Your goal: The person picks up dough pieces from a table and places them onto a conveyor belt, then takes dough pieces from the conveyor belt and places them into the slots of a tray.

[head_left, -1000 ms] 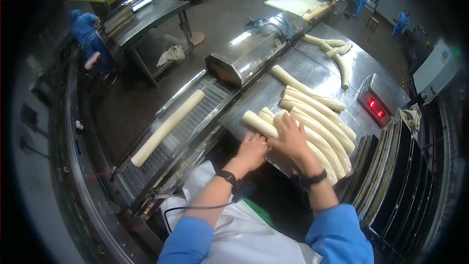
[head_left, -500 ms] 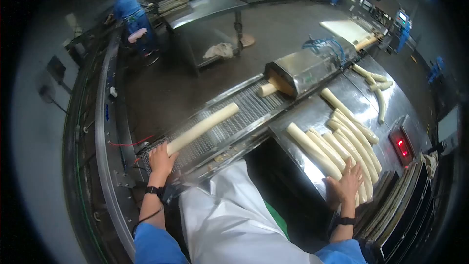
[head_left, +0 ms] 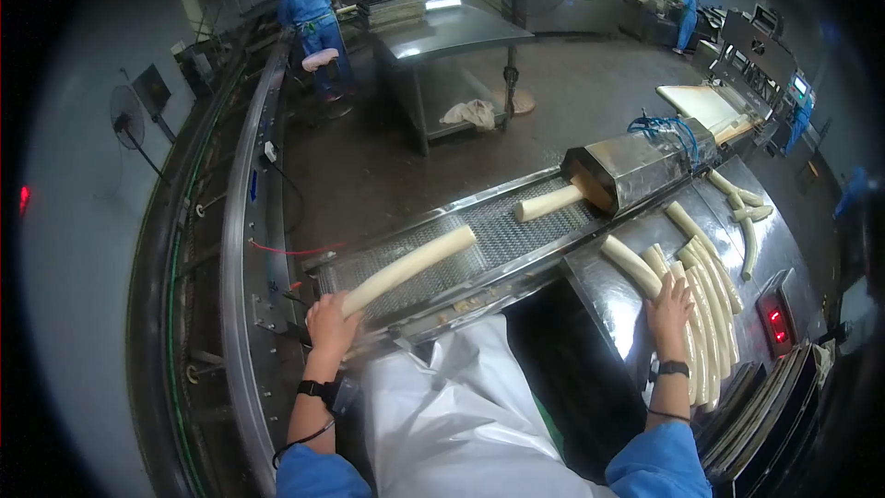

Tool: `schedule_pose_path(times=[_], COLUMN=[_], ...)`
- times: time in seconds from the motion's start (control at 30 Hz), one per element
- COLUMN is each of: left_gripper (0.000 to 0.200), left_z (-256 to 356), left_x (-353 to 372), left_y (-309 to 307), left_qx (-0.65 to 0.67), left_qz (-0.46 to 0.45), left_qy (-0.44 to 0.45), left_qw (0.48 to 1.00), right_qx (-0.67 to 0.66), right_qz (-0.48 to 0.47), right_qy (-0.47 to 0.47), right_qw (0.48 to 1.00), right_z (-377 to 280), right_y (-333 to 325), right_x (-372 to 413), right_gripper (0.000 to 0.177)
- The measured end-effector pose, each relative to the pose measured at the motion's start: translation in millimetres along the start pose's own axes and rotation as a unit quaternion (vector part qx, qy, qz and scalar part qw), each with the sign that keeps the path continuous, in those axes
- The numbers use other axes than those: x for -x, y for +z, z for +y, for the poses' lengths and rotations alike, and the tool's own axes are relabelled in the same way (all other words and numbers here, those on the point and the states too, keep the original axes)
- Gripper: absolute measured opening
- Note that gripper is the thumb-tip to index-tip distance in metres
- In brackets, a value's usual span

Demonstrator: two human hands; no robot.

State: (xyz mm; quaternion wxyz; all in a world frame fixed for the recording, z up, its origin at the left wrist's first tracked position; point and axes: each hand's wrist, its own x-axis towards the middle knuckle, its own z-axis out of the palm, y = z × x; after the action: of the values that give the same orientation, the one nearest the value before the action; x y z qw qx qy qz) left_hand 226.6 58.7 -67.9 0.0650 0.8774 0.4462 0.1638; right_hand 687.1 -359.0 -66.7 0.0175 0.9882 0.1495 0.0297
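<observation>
A long pale dough roll (head_left: pixel 410 267) lies on the mesh conveyor (head_left: pixel 489 249). My left hand (head_left: pixel 334 325) is closed around its near end, and that end is hidden in the fingers. A second dough roll (head_left: pixel 546 204) sticks partway out of the metal housing (head_left: pixel 636 161). On the steel table to the right, several pale dough rolls (head_left: pixel 705 314) lie side by side. My right hand (head_left: pixel 668 314) rests over the lower end of the leftmost roll (head_left: pixel 631 263), fingers apart and pointing away from me.
Thin curved dough pieces (head_left: pixel 745 221) lie at the table's far side. A box with a red display (head_left: pixel 776 321) stands at the right edge, above stacked trays (head_left: pixel 765 406). A metal rail (head_left: pixel 240 249) runs along the left. Another person (head_left: pixel 313 18) in blue stands far back.
The view has shifted. The dough roll from the housing has come further out along the conveyor. My right hand has moved left and forward onto the leftmost roll; my left hand stays at its roll's end.
</observation>
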Motion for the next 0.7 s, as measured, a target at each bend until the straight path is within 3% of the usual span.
schedule_pose_path(times=[0.03, 0.13, 0.2, 0.27, 0.33, 0.4, 0.47, 0.53, 0.57, 0.6, 0.63, 0.7], left_gripper=[0.044, 0.041, 0.04, 0.034, 0.032, 0.037, 0.043, 0.045, 0.045, 0.052, 0.053, 0.053], left_z=[-5.5, -26.0, -42.5, -35.4, -60.3, -67.2, -64.5, -57.8, -40.3, -48.8, -41.8, -27.8], left_x=[3.5, 10.5, 15.0, 17.5, 17.5, 13.6, 17.2, 24.6, 25.3, 28.0, 32.4, 36.8], left_y=[-2.1, -8.0, -9.6, -18.4, -4.7, -5.2, -9.3, -20.3, -30.9, -35.2, -37.9, -44.3], left_qx=[0.018, 0.068, 0.105, 0.143, 0.189, 0.363, 0.532, 0.541, 0.551, 0.544, 0.527, 0.499], left_qz=[0.004, -0.013, -0.019, 0.006, 0.027, -0.017, -0.04, -0.029, -0.015, -0.048, -0.001, 0.063], left_qy=[-0.015, -0.067, -0.081, -0.104, -0.093, -0.191, -0.286, -0.303, -0.311, -0.305, -0.314, -0.324], left_qw=[1.0, 0.995, 0.991, 0.984, 0.977, 0.912, 0.796, 0.784, 0.774, 0.781, 0.79, 0.802], right_qx=[-0.021, 0.007, -0.003, -0.001, -0.027, -0.203, -0.27, -0.324, -0.424, -0.434, -0.444, -0.383], right_qz=[0.019, 0.023, -0.014, 0.004, 0.062, 0.164, 0.253, 0.291, 0.314, 0.312, 0.31, 0.261], right_qy=[-0.037, -0.015, 0.046, 0.196, 0.255, 0.285, 0.298, 0.304, 0.289, 0.285, 0.281, 0.276], right_qw=[0.999, 1.0, 0.999, 0.981, 0.965, 0.922, 0.88, 0.847, 0.799, 0.795, 0.792, 0.842], right_z=[8.2, 37.3, 52.5, 76.8, 113.4, 136.8, 144.9, 146.8, 128.1, 131.4, 134.7, 161.1], right_y=[4.9, 12.1, -3.5, -9.2, 13.8, 39.5, 61.7, 60.7, 40.4, 37.2, 33.8, 55.8], right_x=[13.0, 56.2, 96.1, 137.8, 161.1, 174.5, 171.3, 151.6, 143.9, 139.9, 136.0, 125.5], right_gripper=[0.068, 0.065, 0.071, 0.082, 0.1, 0.101, 0.1, 0.102, 0.104, 0.106, 0.107, 0.112])
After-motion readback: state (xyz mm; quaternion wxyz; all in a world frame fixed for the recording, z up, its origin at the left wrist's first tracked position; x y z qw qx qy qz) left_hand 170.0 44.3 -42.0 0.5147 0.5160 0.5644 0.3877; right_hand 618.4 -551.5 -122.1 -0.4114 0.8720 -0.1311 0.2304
